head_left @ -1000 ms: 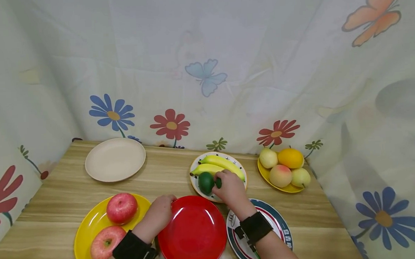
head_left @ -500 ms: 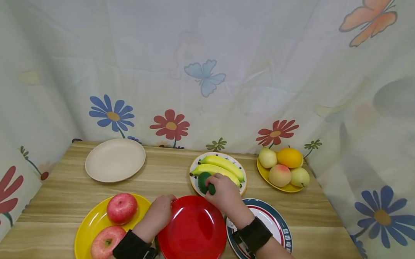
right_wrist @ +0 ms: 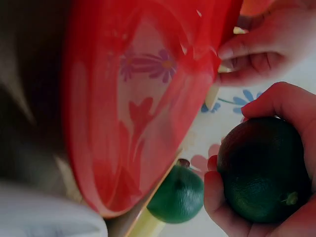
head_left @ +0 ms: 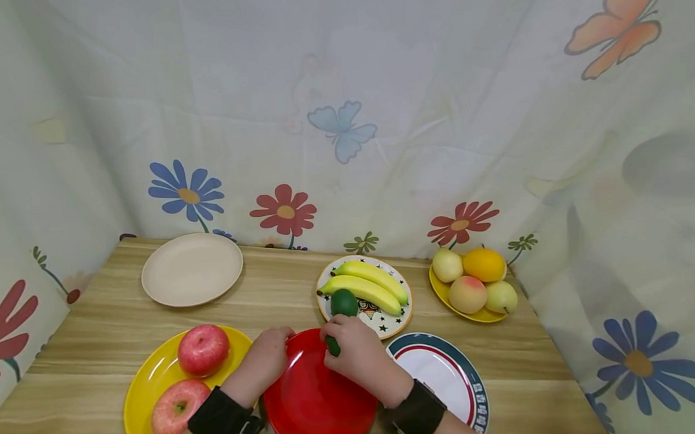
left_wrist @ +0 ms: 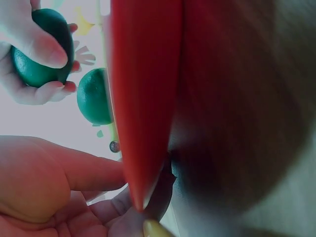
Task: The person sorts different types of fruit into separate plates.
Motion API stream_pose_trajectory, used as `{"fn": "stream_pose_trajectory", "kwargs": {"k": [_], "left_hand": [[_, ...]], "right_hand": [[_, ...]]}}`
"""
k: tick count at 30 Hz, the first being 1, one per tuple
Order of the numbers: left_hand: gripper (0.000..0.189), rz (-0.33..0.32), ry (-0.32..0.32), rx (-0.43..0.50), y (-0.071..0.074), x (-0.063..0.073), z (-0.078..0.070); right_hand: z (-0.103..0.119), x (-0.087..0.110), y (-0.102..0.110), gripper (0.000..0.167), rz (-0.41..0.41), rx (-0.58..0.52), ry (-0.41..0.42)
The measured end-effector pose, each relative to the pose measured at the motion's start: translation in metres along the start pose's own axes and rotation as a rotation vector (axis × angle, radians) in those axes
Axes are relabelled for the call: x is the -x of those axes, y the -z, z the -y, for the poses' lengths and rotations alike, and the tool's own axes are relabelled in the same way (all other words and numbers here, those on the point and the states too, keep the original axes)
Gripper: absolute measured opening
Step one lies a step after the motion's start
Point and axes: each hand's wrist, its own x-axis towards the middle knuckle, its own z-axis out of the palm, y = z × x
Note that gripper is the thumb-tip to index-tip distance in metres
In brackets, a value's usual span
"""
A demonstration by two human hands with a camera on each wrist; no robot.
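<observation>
My left hand (head_left: 264,363) pinches the left rim of a glossy red plate (head_left: 315,406), thumb on top and fingers beneath in the left wrist view. Over that plate's upper right, my right hand (head_left: 359,355) holds a dark green lime (right_wrist: 264,170), its fingers and thumb curled round it. Just beyond, a second lime (head_left: 343,301) rests on a star-patterned plate (head_left: 408,315), beside two yellow bananas (head_left: 362,289). In the head view the hand covers much of the held lime.
At left, a yellow plate (head_left: 138,388) bears two red apples (head_left: 204,350). A beige oval plate (head_left: 192,270) lies behind it. Right of the red plate is a white plate with a dark rim (head_left: 441,371). Far right, a small yellow plate (head_left: 438,287) carries several fruits. Floral cloth surrounds the table.
My right hand has carried the lime from the star-patterned plate down and left, over the red plate. The left hand has kept its place on the rim.
</observation>
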Motion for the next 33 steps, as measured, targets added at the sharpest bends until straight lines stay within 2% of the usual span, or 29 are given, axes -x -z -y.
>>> {"fn": "stream_pose_trajectory", "kwargs": {"k": [6,13,20,28,33], "left_hand": [[0.021,-0.004,-0.013,-0.02,-0.002,-0.002,0.002],[0.021,-0.007,-0.022,-0.033,-0.002,-0.002,0.003],[0.02,-0.014,-0.026,-0.053,-0.002,-0.002,0.003],[0.023,-0.024,-0.009,-0.094,-0.003,-0.003,0.001],[0.021,-0.033,-0.013,-0.104,-0.002,-0.004,0.001]], "right_hand": [[0.005,0.0,-0.01,0.027,0.037,0.071,0.037],[0.007,0.0,-0.019,0.029,0.133,0.083,0.091],[0.011,0.002,-0.023,0.03,0.146,0.07,0.119],[0.013,0.005,-0.024,0.037,0.236,0.103,0.183],[0.015,0.004,-0.024,0.037,0.234,0.132,0.19]]}}
